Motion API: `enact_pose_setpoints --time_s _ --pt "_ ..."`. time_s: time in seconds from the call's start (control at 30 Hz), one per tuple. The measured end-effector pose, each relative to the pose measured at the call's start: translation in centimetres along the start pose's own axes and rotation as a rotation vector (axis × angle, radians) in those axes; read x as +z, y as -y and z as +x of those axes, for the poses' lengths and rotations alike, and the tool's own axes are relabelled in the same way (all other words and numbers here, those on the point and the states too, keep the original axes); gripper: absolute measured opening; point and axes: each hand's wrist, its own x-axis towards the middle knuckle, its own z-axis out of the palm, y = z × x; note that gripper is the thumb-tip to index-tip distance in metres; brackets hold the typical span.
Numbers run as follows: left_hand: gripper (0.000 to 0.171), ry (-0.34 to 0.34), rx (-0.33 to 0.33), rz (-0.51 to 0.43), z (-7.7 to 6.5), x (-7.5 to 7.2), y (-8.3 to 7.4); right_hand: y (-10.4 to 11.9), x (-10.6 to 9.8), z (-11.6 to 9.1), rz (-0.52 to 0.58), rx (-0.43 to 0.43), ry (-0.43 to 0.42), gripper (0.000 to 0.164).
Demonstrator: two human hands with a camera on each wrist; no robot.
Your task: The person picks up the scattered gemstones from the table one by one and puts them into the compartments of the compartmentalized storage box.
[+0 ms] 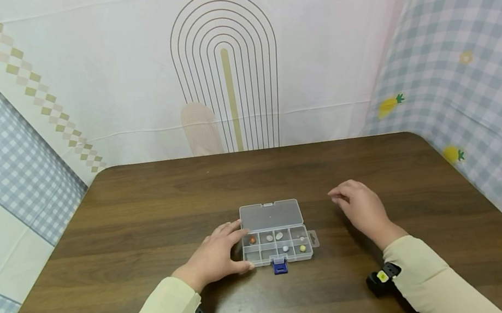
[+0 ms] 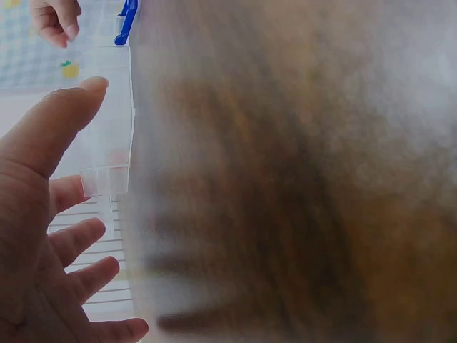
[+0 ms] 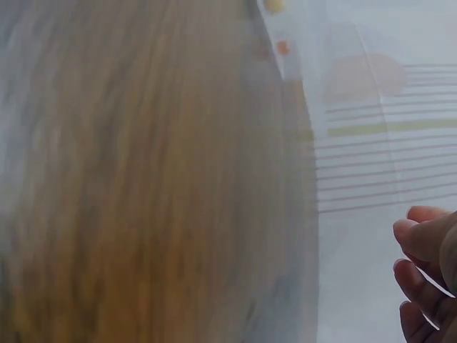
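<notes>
A clear plastic compartment box (image 1: 270, 256) stands on the table, its lid (image 1: 271, 215) laid back on the far side. Its blue latch (image 1: 280, 266) hangs at the front. Small bead-like pieces sit in separate compartments: an orange-brown one (image 1: 252, 240), a yellow one (image 1: 302, 248), a bluish-white one (image 1: 285, 249) and several pale ones. My left hand (image 1: 215, 256) rests at the box's left side with thumb and fingers spread, as the left wrist view also shows. To the right of the box, my right hand (image 1: 362, 210) is held apart from it, fingers loosely bent; nothing shows between them.
The dark wooden table (image 1: 166, 187) has rounded far corners. Behind it hangs a white printed cloth (image 1: 116, 63). Checked cloths flank both sides, the right one (image 1: 483, 84) with yellow fruit prints. A clear hanging tab (image 1: 313, 238) juts from the box's right end.
</notes>
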Motion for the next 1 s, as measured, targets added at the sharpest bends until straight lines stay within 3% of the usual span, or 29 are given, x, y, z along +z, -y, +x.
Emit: enact_pose_setpoints --time_s 0.77,1.0 --pt "0.072 -0.002 0.001 0.007 0.0 0.0 0.0 4.7 0.5 -0.6 0.126 -0.063 -0.131 0.013" --pt "0.072 -0.008 0.001 0.010 0.0 0.1 0.1 5.7 0.9 -0.9 0.149 -0.064 -0.137 0.014"
